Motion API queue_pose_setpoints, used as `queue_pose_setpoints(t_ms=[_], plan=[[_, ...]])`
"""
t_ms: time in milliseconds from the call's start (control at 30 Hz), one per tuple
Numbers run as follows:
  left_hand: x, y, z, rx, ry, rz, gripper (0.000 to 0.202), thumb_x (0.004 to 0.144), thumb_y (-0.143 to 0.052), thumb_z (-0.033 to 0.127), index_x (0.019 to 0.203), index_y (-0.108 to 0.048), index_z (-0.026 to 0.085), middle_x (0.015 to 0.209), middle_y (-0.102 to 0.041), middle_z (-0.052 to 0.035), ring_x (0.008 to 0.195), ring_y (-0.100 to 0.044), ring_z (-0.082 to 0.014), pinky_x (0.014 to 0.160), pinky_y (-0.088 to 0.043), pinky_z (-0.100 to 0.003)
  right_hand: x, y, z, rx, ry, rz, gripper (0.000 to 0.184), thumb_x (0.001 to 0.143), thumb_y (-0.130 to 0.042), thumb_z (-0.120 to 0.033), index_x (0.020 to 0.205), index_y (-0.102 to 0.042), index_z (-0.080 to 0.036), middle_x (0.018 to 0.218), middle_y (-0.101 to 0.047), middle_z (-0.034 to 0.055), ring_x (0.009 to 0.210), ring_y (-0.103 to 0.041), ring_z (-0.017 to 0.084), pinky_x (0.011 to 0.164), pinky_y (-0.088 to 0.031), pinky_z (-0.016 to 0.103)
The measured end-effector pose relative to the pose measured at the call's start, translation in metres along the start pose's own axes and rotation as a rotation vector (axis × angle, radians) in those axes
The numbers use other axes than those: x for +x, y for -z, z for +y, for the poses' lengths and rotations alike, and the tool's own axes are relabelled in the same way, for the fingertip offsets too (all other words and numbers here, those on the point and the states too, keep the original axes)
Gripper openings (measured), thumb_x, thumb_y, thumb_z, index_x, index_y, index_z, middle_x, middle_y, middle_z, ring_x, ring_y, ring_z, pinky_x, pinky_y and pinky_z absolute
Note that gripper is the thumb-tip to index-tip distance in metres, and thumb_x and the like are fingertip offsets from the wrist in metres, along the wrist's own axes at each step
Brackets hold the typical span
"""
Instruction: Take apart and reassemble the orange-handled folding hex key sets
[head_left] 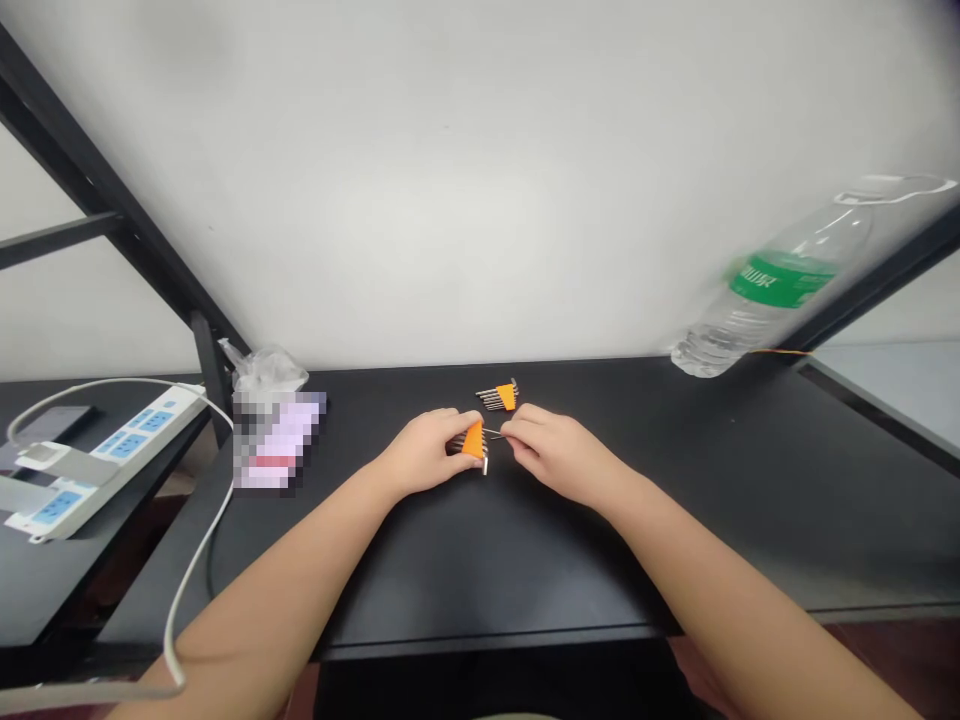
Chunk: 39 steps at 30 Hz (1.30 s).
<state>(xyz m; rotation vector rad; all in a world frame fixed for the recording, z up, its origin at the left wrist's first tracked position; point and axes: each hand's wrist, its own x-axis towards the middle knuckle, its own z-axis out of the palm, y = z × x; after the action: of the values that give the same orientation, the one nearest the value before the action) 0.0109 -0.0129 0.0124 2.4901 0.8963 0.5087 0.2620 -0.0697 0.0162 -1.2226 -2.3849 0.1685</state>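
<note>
Centre of frame, on the black flat table top (675, 500): left hand (424, 450) is curled around an orange plastic hex-key holder (473, 440), fingers wrapped over its left side, with several small grey metal keys sticking out of it. The holder sits just above the table surface, between the two hands. Right hand (551, 452) comes in from the right, thumb and forefinger pinched on a thin grey metal hex key (493, 434) that runs sideways into the holder's right edge. Can't tell whether that key is seated in a slot or free of it; too small. Just behind the hands, slightly up-frame, a second orange hex-key set (500, 397) lies flat on the table, touching neither hand. Right side of frame: a clear plastic water bottle with green label (772, 290), tilted and motion-blurred, its base near the table's back edge. Left side: a white power strip with blue sockets (105, 455) on a lower surface, and a white cable (202, 540) looping down across the table's left edge. A crumpled clear plastic bag (262, 370) sits at the table's back-left, above a pixelated patch (276, 443). A black metal frame (112, 210) runs diagonally at upper left against a plain white wall (480, 180).
</note>
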Motion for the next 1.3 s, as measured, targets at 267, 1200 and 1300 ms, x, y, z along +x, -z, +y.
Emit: queue_pose_setpoints(t_ms=[267, 1200, 1300], plan=[[0.0, -0.003, 0.001, 0.008, -0.088, 0.006, 0.042, 0.086, -0.076, 0.044, 0.124, -0.066, 0.026, 0.102, -0.061, -0.0051, 0.093, -0.057, -0.0211, 0.083, -0.047, -0.033, 0.008, 0.0, -0.006, 0.415, -0.109, -0.001, 0.019, 0.101, -0.051, -0.022, 0.102, -0.069, -0.022, 0.093, -0.066, 0.0048, 0.076, -0.065, 0.016, 0.074, -0.053, 0.033], [-0.001, -0.002, -0.006, -0.078, -0.055, 0.045, 0.056, 0.09, -0.073, 0.031, 0.143, -0.054, 0.03, 0.115, -0.06, -0.0046, 0.098, -0.06, -0.0185, 0.086, -0.051, -0.03, 0.004, -0.006, 0.003, -0.173, -0.338, -0.271, 0.011, 0.08, -0.062, -0.013, 0.075, -0.056, -0.02, 0.08, -0.063, 0.0054, 0.067, -0.055, 0.017, 0.058, -0.034, 0.029], [0.0, -0.003, -0.007, -0.076, -0.046, 0.047, 0.055, 0.089, -0.073, 0.029, 0.141, -0.056, 0.03, 0.113, -0.059, -0.0045, 0.097, -0.061, -0.0185, 0.087, -0.052, -0.031, 0.006, -0.004, 0.003, 0.065, -0.277, -0.151, 0.013, 0.081, -0.059, -0.012, 0.075, -0.052, -0.021, 0.075, -0.061, 0.0007, 0.063, -0.053, 0.015, 0.059, -0.035, 0.027]])
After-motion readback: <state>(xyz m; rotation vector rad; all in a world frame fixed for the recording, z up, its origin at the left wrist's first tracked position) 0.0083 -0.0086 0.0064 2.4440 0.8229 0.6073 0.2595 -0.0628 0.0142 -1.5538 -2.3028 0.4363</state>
